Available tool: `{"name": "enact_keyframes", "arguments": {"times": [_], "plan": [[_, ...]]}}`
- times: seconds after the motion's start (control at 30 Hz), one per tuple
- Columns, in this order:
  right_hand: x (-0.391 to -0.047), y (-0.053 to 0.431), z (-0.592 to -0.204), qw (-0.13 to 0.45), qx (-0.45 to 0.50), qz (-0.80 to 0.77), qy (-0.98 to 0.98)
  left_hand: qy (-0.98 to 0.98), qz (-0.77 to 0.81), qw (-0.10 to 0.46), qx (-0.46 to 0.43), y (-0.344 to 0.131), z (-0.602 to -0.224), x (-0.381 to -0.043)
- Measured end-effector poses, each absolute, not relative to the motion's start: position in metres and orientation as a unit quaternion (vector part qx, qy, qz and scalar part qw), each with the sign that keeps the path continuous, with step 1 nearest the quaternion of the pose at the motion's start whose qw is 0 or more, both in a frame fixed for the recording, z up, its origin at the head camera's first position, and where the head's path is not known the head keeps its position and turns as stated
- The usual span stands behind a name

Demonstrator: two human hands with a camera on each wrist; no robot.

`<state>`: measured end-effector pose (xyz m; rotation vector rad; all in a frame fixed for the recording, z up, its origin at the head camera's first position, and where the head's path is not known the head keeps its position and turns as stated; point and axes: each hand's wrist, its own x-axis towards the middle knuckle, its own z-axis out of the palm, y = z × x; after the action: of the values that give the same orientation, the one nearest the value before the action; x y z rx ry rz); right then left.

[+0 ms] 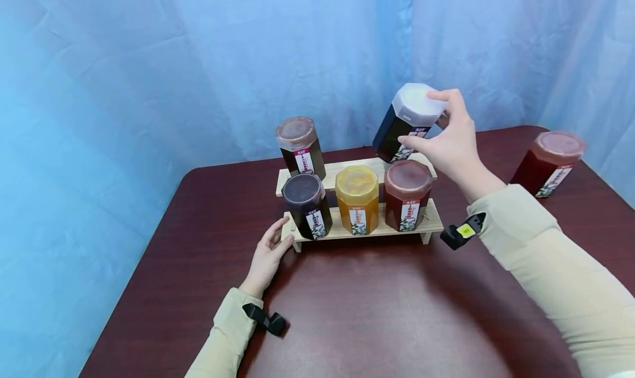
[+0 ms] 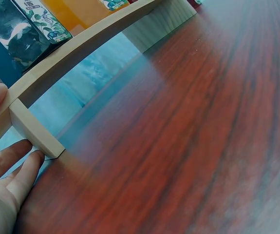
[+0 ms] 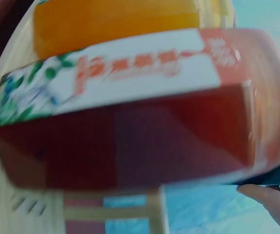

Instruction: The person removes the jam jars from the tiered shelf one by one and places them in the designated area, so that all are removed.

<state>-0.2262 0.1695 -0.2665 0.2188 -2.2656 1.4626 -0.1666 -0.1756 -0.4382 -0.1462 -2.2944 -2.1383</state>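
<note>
My right hand (image 1: pixel 448 138) grips a dark jar (image 1: pixel 395 129) with a whitish lid, tilted, above the right part of the back tier of a two-tier wooden rack (image 1: pixel 342 234). Its thumb is on the near side of the jar and its fingers are at the lid. With my left hand (image 1: pixel 268 257) I hold the rack's left end; in the left wrist view the thumb lies at the shelf edge and the fingers by the rack's leg (image 2: pixel 35 127). On the front tier stand a dark purple jar (image 1: pixel 310 210), a yellow jar (image 1: pixel 357 201) and a red jar (image 1: pixel 407 196).
At the left of the back tier stands a brown jar (image 1: pixel 302 149) with a pinkish lid. Another red jar (image 1: pixel 548 166) is on the dark red table (image 1: pixel 347 312) at the far right. Behind the table hangs a light blue curtain (image 1: pixel 223 64).
</note>
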Motion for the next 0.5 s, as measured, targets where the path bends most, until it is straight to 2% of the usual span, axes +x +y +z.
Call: {"name": "enact_keyframes", "arguments": {"times": [0.33,0.5], "plan": [[-0.223,0.199,-0.284,0.282,0.077,0.510,-0.809,-0.730,-0.682,0.000,-0.048,-0.174,-0.438,-0.169],[-0.221,0.217,-0.292,0.292,0.068,0.486,-0.821,-0.726,-0.686,0.002,-0.047,-0.173,-0.438,-0.169]]}}
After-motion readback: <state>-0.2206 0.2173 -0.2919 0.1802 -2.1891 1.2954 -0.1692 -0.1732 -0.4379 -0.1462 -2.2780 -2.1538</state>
